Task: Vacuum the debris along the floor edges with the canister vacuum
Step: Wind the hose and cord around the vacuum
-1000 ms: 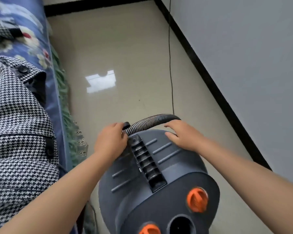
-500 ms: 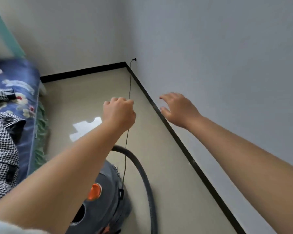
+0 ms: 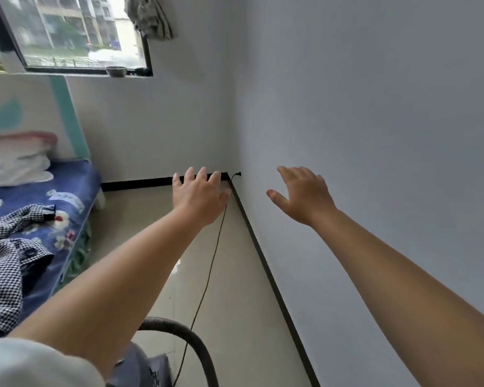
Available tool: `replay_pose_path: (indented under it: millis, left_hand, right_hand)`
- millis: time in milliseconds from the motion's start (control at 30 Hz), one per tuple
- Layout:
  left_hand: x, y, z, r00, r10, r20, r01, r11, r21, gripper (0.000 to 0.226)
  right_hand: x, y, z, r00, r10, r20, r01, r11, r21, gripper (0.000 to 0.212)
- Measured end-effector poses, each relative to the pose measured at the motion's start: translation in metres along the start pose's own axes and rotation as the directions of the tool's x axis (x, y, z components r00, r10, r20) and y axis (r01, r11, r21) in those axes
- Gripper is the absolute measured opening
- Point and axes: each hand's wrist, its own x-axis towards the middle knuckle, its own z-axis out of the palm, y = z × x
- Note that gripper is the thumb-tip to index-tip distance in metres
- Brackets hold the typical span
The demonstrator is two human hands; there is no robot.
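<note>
Beige floor (image 3: 235, 289) meets a black baseboard (image 3: 274, 280) along the grey wall, a thin cord (image 3: 207, 277) trailing below the left hand (image 3: 199, 195). Both hands, the right hand (image 3: 305, 196) too, hover spread, holding nothing. Far beneath them, the grey canister vacuum (image 3: 143, 367) and its dark hose (image 3: 190, 342) sit beside the bed (image 3: 53, 208).

The grey plastic canister vacuum (image 3: 140, 367) sits at six o'clock, mostly hidden. Its dark ribbed hose (image 3: 190, 340) arches rightward. A thin black cord (image 3: 207, 277) runs toward twelve o'clock.

Glossy floor (image 3: 235, 289) (matt wall (image 3: 375, 135))

Blue floral bedsheet (image 3: 76, 188); b/w houndstooth jacket (image 3: 3, 263)
</note>
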Motion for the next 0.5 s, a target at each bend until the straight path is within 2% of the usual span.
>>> replay_pose_path:
  millis: [233,500]
  left_hand:
    - [0.146,-0.002,0.012,0.991,-0.132,0.038,0.134,0.988,-0.072,0.052]
    - [0.294,-0.040,0.033,0.974,-0.228,0.016,0.228,0.974,-0.008,0.047]
  right_hand:
    - [0.152,0.025,0.014,0.997,-0.042,0.062,0.041,0.999,0.016,0.062]
    - [0.330,0.041,0.044,0.986,-0.152,0.067,0.150,0.988,0.023,0.062]
